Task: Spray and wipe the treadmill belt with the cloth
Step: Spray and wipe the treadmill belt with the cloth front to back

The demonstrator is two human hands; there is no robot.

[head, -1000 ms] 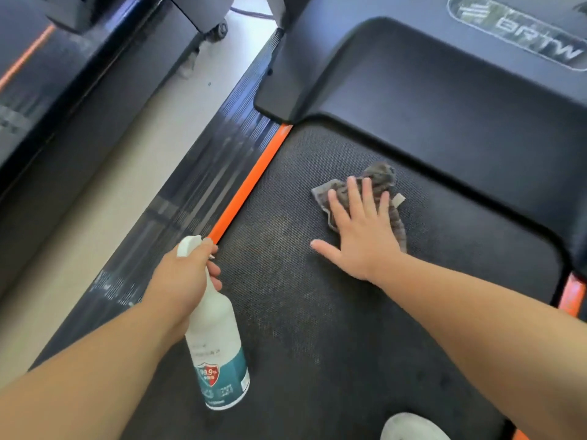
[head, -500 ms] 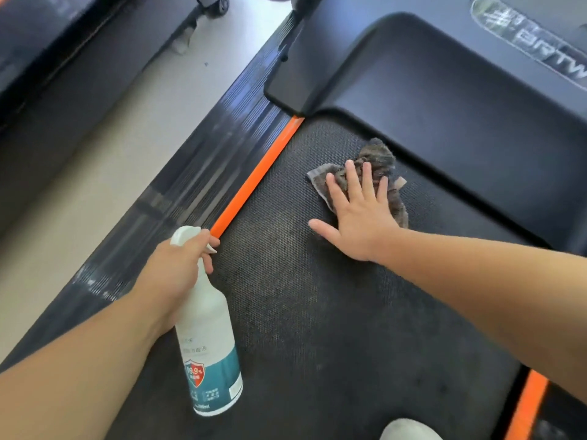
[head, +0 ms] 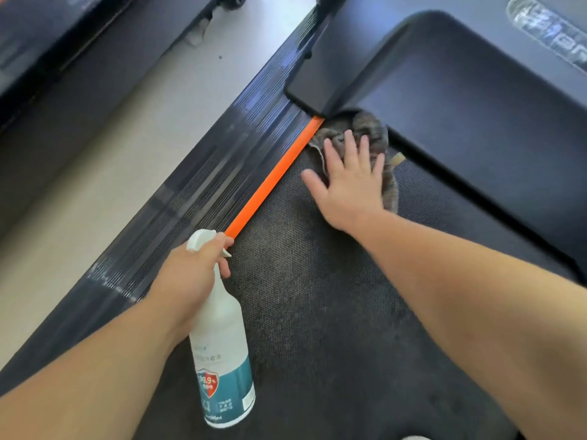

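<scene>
A pale floor point(head: 104, 160) is running between two dark exercise machines, with the neighbouring machine point(head: 47, 58) sitting at the far left. Moving right, a ribbed dark side rail point(head: 197, 188) and a bright orange strip point(head: 273, 177) are bordering the textured black treadmill belt point(head: 317, 328), which is filling the near centre. The left hand point(head: 190, 281) is wrapping closed around the neck of a white spray bottle point(head: 222, 354), probably keeping it ready for another spray, nozzle pointing far. Further right, the right hand point(head: 352, 182) is lying open and flat, fingers spread, pressing a grey cloth point(head: 371, 131) onto the belt's far left corner, touching the orange strip and the edge of the dark motor cover point(head: 476, 115), seemingly to reach dirt there. The cover is filling the far right.
</scene>
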